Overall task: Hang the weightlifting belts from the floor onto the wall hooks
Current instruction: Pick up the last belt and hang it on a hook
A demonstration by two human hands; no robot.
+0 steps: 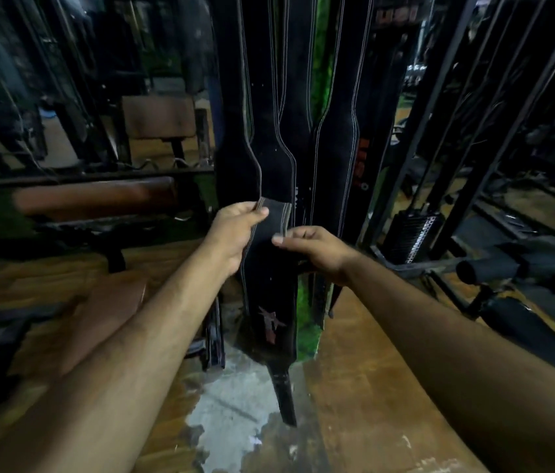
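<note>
— At the middle of the head view, what are the hands doing?

— Both are on one black belt (271, 261) that hangs straight down among several other belts (334, 155), which also hang against the green wall strip (306, 302). The left hand (235, 233) is closed on its left edge, thumb in front, pinching the stitched border. The right hand (317, 247) lies against the right edge with fingers curled; whether it truly grips or only steadies, I cannot tell.

— And the hook?

— Out of frame, above the top edge. The belt's narrow tail (284, 394) reaches down to the worn floor (371, 387).

— So what might go wrong?

— I'd judge the hold at the top is unverified. If it sits shallow on its hook, letting go could drop the belt back down. Tugging sideways could also drag a neighbouring belt off, since they hang touching each other.

— Anything left below?

— Something dark lies at the wall's foot (213, 339), too blurred to name.
</note>
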